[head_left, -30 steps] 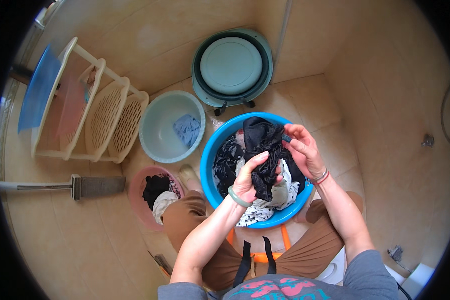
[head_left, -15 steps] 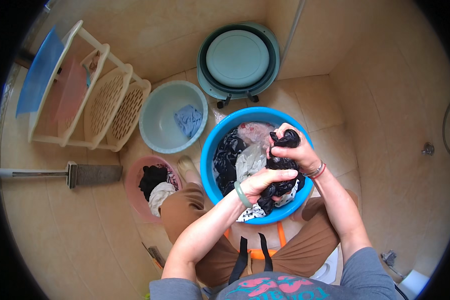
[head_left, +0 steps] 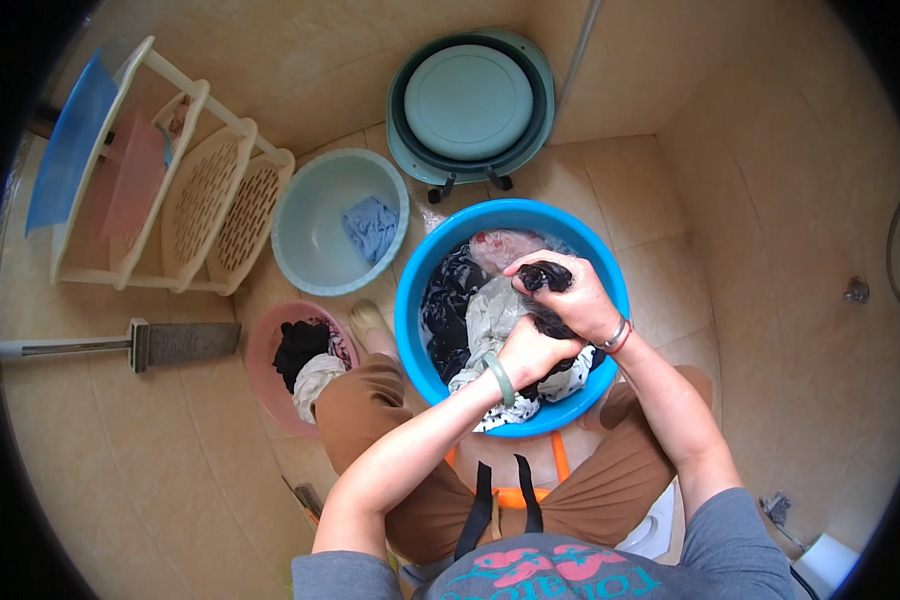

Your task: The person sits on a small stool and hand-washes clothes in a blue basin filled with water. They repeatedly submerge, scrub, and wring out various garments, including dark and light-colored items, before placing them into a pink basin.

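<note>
A wet black garment [head_left: 547, 277] is bunched between my two hands, over the bright blue basin [head_left: 407, 345]. My right hand [head_left: 582, 300] grips its upper part, fingers wrapped round it. Lower and to the left, my left hand [head_left: 533, 355] is closed on the same cloth, its thumb toward the right hand. Beneath them in the basin lie a dark garment [head_left: 450, 300] on the left, a grey-white cloth [head_left: 492, 318] in the middle and a black-dotted white cloth [head_left: 570, 378] near the front. A pinkish, translucent bundle [head_left: 505, 248] rests at the far side.
A pale green basin [head_left: 310, 250] holding a blue cloth [head_left: 372, 228] stands at the far left. Nearer is a pink basin [head_left: 267, 385] with black and white clothes. A folded teal tub [head_left: 470, 100] leans behind. At left are a cream rack [head_left: 205, 200] and a flat mop [head_left: 185, 346].
Both hands have come closer together, and the left has turned over the cloth. The black garment is bunched more tightly and sits slightly lower in the basin. The whole view has shifted slightly.
</note>
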Tool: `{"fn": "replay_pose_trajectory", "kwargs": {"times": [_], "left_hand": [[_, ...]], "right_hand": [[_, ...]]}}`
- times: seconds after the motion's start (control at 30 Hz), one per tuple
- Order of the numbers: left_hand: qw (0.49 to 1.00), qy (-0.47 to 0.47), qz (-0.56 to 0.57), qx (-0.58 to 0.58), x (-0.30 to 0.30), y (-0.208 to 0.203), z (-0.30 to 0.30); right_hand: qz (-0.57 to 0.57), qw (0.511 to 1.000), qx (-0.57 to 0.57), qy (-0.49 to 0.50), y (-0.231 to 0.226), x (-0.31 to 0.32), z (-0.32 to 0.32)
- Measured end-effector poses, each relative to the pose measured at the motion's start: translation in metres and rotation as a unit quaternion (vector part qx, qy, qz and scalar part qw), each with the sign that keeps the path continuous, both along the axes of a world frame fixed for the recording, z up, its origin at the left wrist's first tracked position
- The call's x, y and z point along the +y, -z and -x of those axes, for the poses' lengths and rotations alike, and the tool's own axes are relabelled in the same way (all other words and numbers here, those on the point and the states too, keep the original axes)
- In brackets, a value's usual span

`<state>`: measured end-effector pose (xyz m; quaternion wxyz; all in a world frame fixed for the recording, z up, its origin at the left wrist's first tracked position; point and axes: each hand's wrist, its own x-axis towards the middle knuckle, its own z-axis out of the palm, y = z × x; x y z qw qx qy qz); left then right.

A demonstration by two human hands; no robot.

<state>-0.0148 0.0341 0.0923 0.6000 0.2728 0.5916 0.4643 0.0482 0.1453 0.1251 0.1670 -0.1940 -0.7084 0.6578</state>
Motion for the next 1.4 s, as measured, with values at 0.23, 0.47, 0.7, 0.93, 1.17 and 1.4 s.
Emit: {"fn": "replay_pose_trajectory", "kwargs": {"times": [0.23, 0.47, 0.7, 0.93, 1.17, 1.4], "left_hand": [[0.999, -0.022, 0.011, 0.042, -0.001, 0.014, -0.011], [0.997, -0.053, 0.036, 0.049, -0.002, 0.034, -0.018], [0.978, -0.138, 0.063, -0.141, 0.0, 0.02, -0.011], [0.814, -0.022, 0.029, -0.58, -0.003, -0.015, 0.011], [0.803, 0.034, -0.023, -0.594, -0.006, -0.034, 0.004], [0.917, 0.035, 0.067, -0.391, -0.006, -0.037, 0.006]], "right_hand": [[-0.073, 0.991, -0.095, 0.058, 0.005, -0.008, 0.001], [-0.113, 0.984, -0.087, 0.103, 0.025, -0.01, 0.007], [0.186, 0.979, -0.073, 0.032, 0.057, 0.012, 0.009], [0.499, 0.841, 0.195, -0.071, 0.021, 0.026, -0.005], [0.517, 0.822, 0.195, -0.139, -0.005, 0.022, -0.014], [0.366, 0.929, 0.035, -0.053, -0.025, 0.015, -0.013]]}}
